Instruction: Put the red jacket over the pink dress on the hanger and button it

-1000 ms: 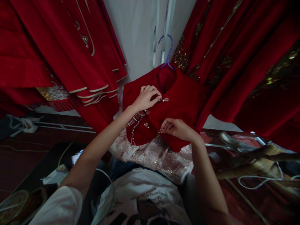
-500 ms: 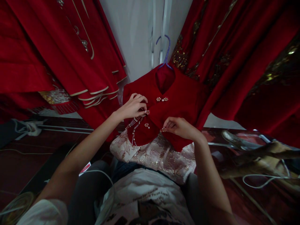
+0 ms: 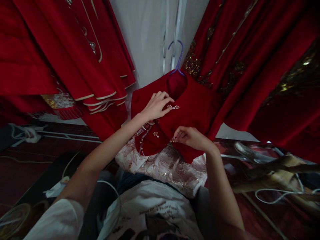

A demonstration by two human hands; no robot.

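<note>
A red jacket (image 3: 186, 116) on a purple hanger (image 3: 180, 56) spreads before me, its lower edge over a pale brocade cloth (image 3: 162, 168) on my lap. At the upper beaded clasp (image 3: 176, 107), just below the neckline, my left hand (image 3: 158, 106) has its thumb and forefinger apart, the thumb close to or touching the left flower. Lower down, my right hand (image 3: 187, 136) pinches a small beaded clasp piece (image 3: 172, 140) at the front flap's edge. Another beaded flower (image 3: 156, 134) sits left of it, beside hanging bead strands (image 3: 142, 138).
Red garments with pale edging (image 3: 107, 76) hang at left, and red garments with gold embroidery (image 3: 240, 73) at right. Behind the hanger run white metal rails (image 3: 176, 33). A white cord (image 3: 275, 196) and wooden pieces (image 3: 272, 180) lie at lower right.
My left hand has moved up and right from the middle beaded piece to the upper clasp, letting go of that piece. The right hand keeps its pinch in place.
</note>
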